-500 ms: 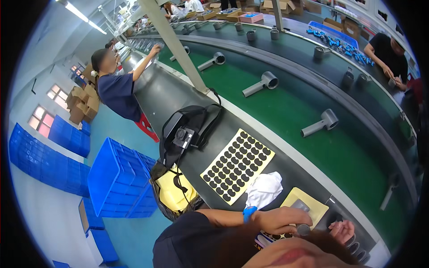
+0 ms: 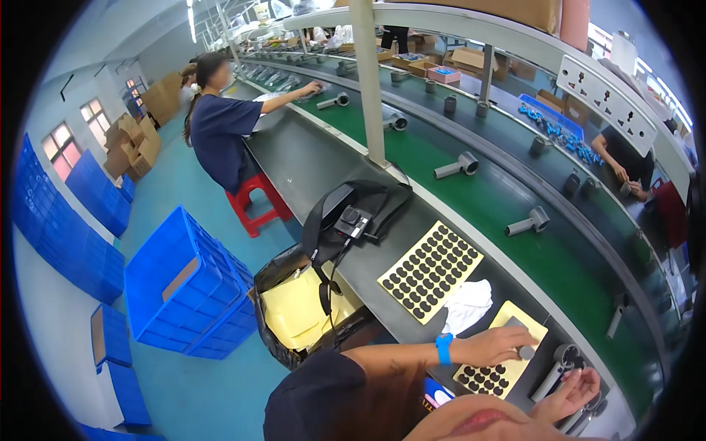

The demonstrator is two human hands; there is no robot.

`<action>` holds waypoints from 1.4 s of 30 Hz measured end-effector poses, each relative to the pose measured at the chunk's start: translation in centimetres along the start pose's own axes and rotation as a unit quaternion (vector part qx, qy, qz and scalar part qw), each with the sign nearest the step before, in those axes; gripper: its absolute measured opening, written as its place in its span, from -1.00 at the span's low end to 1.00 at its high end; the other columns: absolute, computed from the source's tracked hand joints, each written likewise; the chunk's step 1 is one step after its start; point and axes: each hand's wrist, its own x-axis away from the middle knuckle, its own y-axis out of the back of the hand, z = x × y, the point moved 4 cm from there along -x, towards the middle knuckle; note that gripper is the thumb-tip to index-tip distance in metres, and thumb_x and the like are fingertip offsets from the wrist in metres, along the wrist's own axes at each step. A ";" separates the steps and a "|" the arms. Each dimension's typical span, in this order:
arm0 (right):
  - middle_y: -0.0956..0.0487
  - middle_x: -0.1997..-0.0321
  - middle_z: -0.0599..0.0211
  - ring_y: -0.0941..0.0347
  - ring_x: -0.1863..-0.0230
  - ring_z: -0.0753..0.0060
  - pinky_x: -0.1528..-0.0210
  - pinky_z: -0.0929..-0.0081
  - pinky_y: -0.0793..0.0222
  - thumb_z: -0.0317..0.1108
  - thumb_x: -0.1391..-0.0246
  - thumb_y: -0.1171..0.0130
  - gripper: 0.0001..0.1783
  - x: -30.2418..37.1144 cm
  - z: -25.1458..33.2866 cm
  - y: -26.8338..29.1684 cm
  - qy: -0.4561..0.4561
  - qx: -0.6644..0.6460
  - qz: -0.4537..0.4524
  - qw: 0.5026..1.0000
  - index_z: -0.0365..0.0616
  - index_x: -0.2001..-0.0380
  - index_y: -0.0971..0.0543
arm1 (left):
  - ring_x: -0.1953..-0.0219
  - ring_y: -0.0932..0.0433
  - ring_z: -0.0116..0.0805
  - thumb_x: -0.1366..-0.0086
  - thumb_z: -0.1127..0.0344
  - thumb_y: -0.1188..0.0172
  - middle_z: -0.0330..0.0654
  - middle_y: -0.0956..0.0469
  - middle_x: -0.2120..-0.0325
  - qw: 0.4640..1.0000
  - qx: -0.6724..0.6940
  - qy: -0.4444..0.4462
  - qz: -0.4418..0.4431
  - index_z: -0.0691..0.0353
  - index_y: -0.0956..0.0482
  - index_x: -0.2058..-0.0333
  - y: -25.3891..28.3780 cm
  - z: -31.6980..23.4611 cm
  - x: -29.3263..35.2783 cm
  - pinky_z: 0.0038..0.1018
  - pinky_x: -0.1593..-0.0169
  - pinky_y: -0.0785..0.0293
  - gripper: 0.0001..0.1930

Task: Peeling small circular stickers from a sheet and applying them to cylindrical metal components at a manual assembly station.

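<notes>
While the left hand is closed around a grey round-ended piece, held over the near yellow sheet, the right hand is half-curled beside grey tubes; its grip cannot be told. Near sheet: black stickers, presumably placed for short reach. Far sheet: on the desk, beyond a white cloth, full, likely a reserve. Tubes: right side, seemingly kept handy.

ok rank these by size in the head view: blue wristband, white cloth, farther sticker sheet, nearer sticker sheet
1. Farther sticker sheet and nearer sticker sheet: unranked, they look close in size and the left hand covers part of the nearer one
2. White cloth
3. Blue wristband
</notes>
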 end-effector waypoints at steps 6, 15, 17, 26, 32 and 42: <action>-0.43 0.04 0.34 -0.36 0.15 0.58 0.14 0.65 -0.27 -0.47 -0.22 -0.03 -0.66 2.2 3.1 0.8 0.039 0.015 0.008 0.999 -0.12 -0.05 -0.33 | 0.05 -0.43 -0.01 -0.17 0.42 -0.19 -0.02 -0.44 0.11 0.999 0.035 0.009 -0.010 0.27 -0.39 0.03 0.5 -0.4 0.7 -0.25 -0.01 -0.39 -0.63; -0.43 0.17 0.35 -0.34 0.23 0.60 0.22 0.69 -0.27 -0.58 -0.19 -0.02 -0.69 3.2 6.0 -0.3 0.042 0.026 0.075 0.996 -0.20 0.00 -0.33 | 0.07 -0.45 -0.10 -0.01 0.46 -0.32 -0.08 -0.47 0.09 0.994 -0.002 0.010 -0.111 0.21 -0.55 0.15 0.8 -1.1 0.8 -0.31 0.05 -0.44 -0.65; -0.43 0.19 0.31 -0.35 0.21 0.57 0.17 0.67 -0.29 -0.64 -0.13 -0.05 -0.65 3.1 5.1 -1.1 0.011 0.014 0.129 0.991 -0.23 0.01 -0.33 | 0.24 -0.55 -0.28 -0.01 0.54 -0.29 -0.10 -0.51 0.13 0.990 0.070 0.070 -0.102 0.24 -0.55 0.14 0.2 -0.6 0.5 -0.43 0.25 -0.51 -0.63; -0.49 0.25 0.30 -0.44 0.09 0.48 0.03 0.62 -0.32 -0.66 -0.04 -0.14 -0.56 2.4 2.1 -4.6 -0.166 -0.048 0.223 0.959 -0.22 0.01 -0.30 | 0.22 -0.59 -0.43 -0.05 0.75 -0.18 -0.09 -0.45 0.01 0.947 0.207 0.231 -0.088 0.33 -0.53 0.04 0.5 -0.3 0.9 -0.57 0.15 -0.61 -0.55; -0.50 0.30 0.28 -0.46 -0.02 0.35 0.03 0.60 -0.36 -0.69 -0.05 -0.12 -0.59 3.4 1.5 -4.6 -0.229 -0.095 0.226 0.942 -0.24 0.04 -0.29 | 0.24 -0.56 -0.47 -0.05 0.71 -0.21 -0.09 -0.43 0.01 0.937 0.236 0.249 -0.065 0.31 -0.53 0.02 0.1 -0.6 0.6 -0.58 0.15 -0.61 -0.54; -0.50 0.31 0.26 -0.47 -0.04 0.27 0.04 0.57 -0.41 -0.72 -0.02 -0.13 -0.59 3.5 1.4 -4.9 -0.252 -0.127 0.228 0.932 -0.23 0.09 -0.28 | 0.20 -0.57 -0.40 -0.14 0.60 -0.24 -0.07 -0.36 -0.06 0.924 0.295 0.244 -0.013 0.35 -0.47 -0.06 0.0 -0.6 0.8 -0.51 0.08 -0.60 -0.54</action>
